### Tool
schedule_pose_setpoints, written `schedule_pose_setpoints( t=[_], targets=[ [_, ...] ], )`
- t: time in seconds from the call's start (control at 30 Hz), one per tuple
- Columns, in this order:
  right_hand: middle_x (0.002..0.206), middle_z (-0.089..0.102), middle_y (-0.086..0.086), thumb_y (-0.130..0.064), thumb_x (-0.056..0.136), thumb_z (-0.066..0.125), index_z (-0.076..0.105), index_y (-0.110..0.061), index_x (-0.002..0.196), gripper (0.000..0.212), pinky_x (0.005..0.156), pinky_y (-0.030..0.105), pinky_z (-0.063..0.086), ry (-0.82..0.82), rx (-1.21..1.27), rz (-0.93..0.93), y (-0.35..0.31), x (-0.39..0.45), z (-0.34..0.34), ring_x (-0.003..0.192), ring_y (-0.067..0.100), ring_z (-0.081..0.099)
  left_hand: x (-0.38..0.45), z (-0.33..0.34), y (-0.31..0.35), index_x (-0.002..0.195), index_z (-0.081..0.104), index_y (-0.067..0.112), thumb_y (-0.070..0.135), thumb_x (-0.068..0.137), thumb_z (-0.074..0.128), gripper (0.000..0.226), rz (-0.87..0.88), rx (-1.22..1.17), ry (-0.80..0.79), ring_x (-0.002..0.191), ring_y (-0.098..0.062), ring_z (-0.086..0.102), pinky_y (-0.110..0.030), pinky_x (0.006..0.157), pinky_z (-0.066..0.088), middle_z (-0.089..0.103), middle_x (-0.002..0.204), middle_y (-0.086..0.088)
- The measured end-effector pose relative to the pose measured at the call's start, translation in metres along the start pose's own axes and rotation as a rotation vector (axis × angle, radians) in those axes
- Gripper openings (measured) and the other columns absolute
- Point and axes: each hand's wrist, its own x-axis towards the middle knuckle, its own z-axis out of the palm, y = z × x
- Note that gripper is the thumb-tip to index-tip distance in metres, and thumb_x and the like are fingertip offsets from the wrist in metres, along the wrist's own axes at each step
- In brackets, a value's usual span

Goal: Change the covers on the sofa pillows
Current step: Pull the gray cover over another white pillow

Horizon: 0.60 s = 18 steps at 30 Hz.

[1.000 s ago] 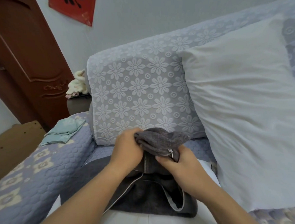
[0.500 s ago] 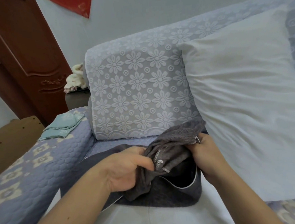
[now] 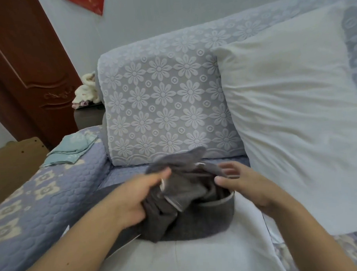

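left fingers: curling round a bunched fold of the grey cover, thumb pressing on top, clamped on the cloth
right fingers: spreading apart and loose, tips blurred, reaching over the cover's far right edge; cannot tell if touching it
left hand: gripping, forearm coming in from lower left
right hand: hanging open just right of the bunch
grey cover: sitting between both hands, crumpled upward, pale piped opening gaping under the right fingers; lower part lying on the white pillow
white pillow: lying flat under the cover, nearer than the fingers
second white pillow: leaning upright, right of the right fingers
flowered back cushion: standing just beyond the fingers
quilted armrest: running left of the left fingers
teal cloth: lying folded on the armrest, far left
brown door: standing beyond, upper left
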Motion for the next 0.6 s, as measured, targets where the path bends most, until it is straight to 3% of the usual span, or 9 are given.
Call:
schedule_pose_setpoints(
  t=[0.1, 0.17, 0.23, 0.3, 0.37, 0.43, 0.53, 0.6],
  targets=[
    [0.136, 0.056, 0.004, -0.064, 0.087, 0.057, 0.055, -0.016, 0.136, 0.069, 0.105, 0.037, 0.042, 0.184, -0.348, 0.236, 0.022, 0.004, -0.023, 0.128, 0.027, 0.054, 0.010, -0.019, 0.033, 0.098, 0.076, 0.007, 0.033, 0.097, 0.060, 0.031, 0.067, -0.219, 0.235, 0.081, -0.026, 0.077, -0.040, 0.071, 0.059, 0.077, 0.101, -0.015],
    [0.145, 0.051, 0.015, -0.063, 0.095, 0.038, 0.045, -0.002, 0.144, 0.079, 0.109, 0.036, 0.035, 0.176, -0.564, 0.395, 0.043, 0.004, -0.018, 0.135, 0.033, 0.047, 0.016, -0.038, 0.053, 0.104, 0.075, 0.010, 0.041, 0.099, 0.059, 0.035, 0.153, -0.294, 0.342, 0.087, -0.029, 0.076, -0.043, 0.076, 0.054, 0.077, 0.102, -0.014],
    [0.159, 0.032, 0.018, -0.052, 0.104, 0.031, 0.015, -0.002, 0.158, 0.075, 0.114, 0.033, 0.028, 0.166, -0.472, 0.480, 0.059, 0.003, -0.008, 0.143, 0.032, 0.037, 0.021, -0.051, 0.070, 0.114, 0.073, 0.012, 0.044, 0.093, 0.069, 0.038, 0.283, -0.304, 0.460, 0.093, -0.032, 0.076, -0.047, 0.080, 0.058, 0.077, 0.106, -0.012],
    [0.155, 0.038, 0.018, -0.045, 0.103, 0.046, 0.015, -0.005, 0.159, 0.075, 0.107, 0.036, 0.038, 0.212, -0.203, 0.469, 0.056, 0.003, 0.002, 0.133, 0.033, 0.046, 0.012, -0.057, 0.090, 0.118, 0.072, 0.011, 0.041, 0.085, 0.077, 0.045, 0.413, -0.260, 0.552, 0.095, -0.032, 0.075, -0.049, 0.084, 0.059, 0.077, 0.107, -0.012],
    [0.141, 0.053, 0.019, -0.032, 0.100, 0.059, 0.041, -0.001, 0.147, 0.059, 0.090, 0.035, 0.043, 0.326, -0.074, 0.341, 0.043, 0.006, 0.009, 0.108, 0.030, 0.054, 0.002, -0.060, 0.117, 0.114, 0.071, 0.007, 0.035, 0.086, 0.079, 0.040, 0.537, -0.201, 0.599, 0.090, -0.030, 0.076, -0.050, 0.084, 0.060, 0.078, 0.099, -0.012],
    [0.122, 0.065, 0.016, -0.026, 0.100, 0.058, 0.061, -0.003, 0.127, 0.035, 0.085, 0.037, 0.046, 0.408, -0.231, 0.108, 0.015, 0.006, 0.020, 0.099, 0.028, 0.059, -0.012, -0.059, 0.146, 0.112, 0.071, 0.005, 0.033, 0.086, 0.079, 0.039, 0.617, -0.140, 0.599, 0.088, -0.030, 0.076, -0.051, 0.086, 0.060, 0.078, 0.096, -0.013],
    [0.084, 0.065, -0.001, -0.013, 0.097, 0.057, 0.070, -0.010, 0.098, 0.013, 0.067, 0.032, 0.037, 0.530, -0.373, -0.363, -0.070, 0.004, 0.032, 0.080, 0.024, 0.059, -0.037, -0.069, 0.189, 0.113, 0.071, 0.003, 0.033, 0.086, 0.080, 0.042, 0.711, -0.102, 0.612, 0.088, -0.030, 0.076, -0.051, 0.087, 0.060, 0.078, 0.097, -0.013],
    [0.073, 0.059, -0.006, -0.003, 0.090, 0.061, 0.067, -0.014, 0.085, 0.013, 0.062, 0.032, 0.029, 0.558, -0.464, -0.657, -0.143, -0.003, 0.032, 0.073, 0.022, 0.056, -0.058, -0.077, 0.219, 0.113, 0.071, 0.003, 0.034, 0.084, 0.081, 0.043, 0.769, -0.099, 0.654, 0.087, -0.029, 0.077, -0.051, 0.086, 0.061, 0.078, 0.097, -0.012]
  ],
)
